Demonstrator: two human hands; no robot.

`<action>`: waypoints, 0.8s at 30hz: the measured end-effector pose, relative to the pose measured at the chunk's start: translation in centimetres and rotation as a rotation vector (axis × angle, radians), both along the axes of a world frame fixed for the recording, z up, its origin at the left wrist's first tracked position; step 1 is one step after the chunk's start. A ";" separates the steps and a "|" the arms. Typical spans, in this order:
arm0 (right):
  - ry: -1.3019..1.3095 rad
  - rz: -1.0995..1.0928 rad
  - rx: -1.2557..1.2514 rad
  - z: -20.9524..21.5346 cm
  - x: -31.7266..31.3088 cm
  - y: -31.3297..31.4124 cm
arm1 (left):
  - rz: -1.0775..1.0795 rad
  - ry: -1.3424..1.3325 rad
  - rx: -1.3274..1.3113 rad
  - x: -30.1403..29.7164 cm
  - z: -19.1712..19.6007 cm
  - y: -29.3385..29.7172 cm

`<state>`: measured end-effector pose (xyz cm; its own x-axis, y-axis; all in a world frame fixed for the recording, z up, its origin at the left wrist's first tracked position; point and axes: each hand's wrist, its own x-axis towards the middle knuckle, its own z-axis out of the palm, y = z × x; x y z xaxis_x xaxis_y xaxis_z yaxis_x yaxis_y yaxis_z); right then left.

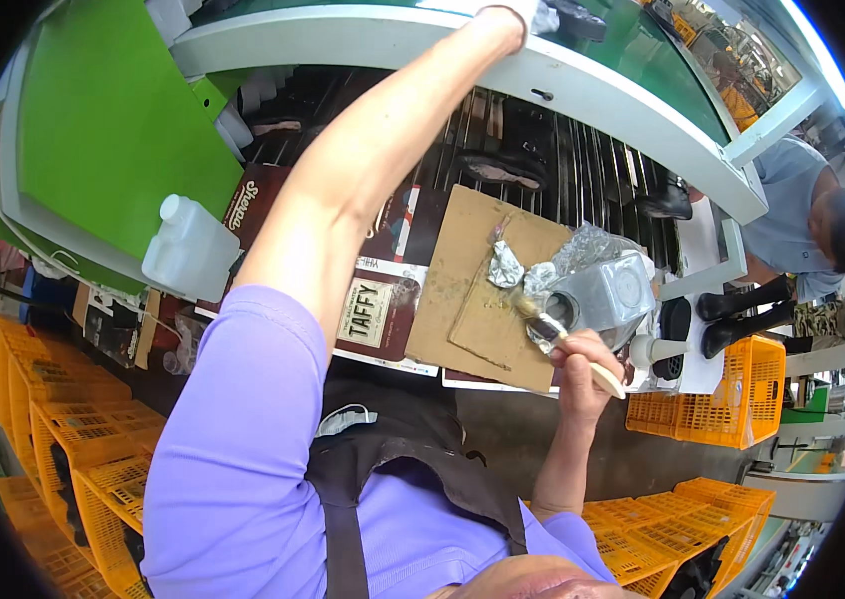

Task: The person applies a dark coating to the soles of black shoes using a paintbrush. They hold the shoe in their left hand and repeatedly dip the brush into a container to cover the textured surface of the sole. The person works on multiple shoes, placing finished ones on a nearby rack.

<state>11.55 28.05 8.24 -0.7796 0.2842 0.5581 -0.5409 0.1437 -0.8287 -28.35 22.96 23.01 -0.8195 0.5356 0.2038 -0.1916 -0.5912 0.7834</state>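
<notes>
Head view: right hand (582,364) clenched around the pale wooden handle of a brush (564,342), bristles at the mouth of a grey metal can (604,295) beside crumpled foil (505,267) on a cardboard sheet (477,290). Left hand (514,14) stretched far overhead to the upper shelf rail (582,85), mostly cut off, grip impossible to tell. White plastic jug (190,250) at left; yellow crates (717,394) near the tabletop.

Dark surface (532,424) carries flattened printed cartons (383,309), brown cardboard sheet (472,290) on top (glue-stained), grey metal tin (607,292), white plastic jug (190,250) at left.
</notes>
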 end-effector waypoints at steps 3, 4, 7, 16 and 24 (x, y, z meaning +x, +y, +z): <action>-0.129 0.013 0.085 -1.7 0.7 -0.3 | 0.291 0.340 0.133 1.2 -3.8 -0.2; -0.167 0.010 0.114 -2.3 0.8 -0.5 | 0.124 0.240 0.245 1.3 -6.9 -1.8; -0.229 -0.012 0.141 -3.7 1.0 -0.8 | 0.385 0.488 -0.367 12.2 -12.4 -10.2; -0.354 -0.010 0.016 -5.5 1.5 -0.6 | 0.722 1.093 -1.543 27.0 -24.0 -24.4; -0.468 -0.184 0.113 -4.3 1.4 -0.3 | 0.295 0.659 -2.047 27.3 -24.8 -25.4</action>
<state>12.99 27.73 3.94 -0.8958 0.3987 0.1967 -0.0732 0.3040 -0.9498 -1.07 -2.47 -1.79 -0.9675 0.2217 -0.1218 0.2118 0.9732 0.0894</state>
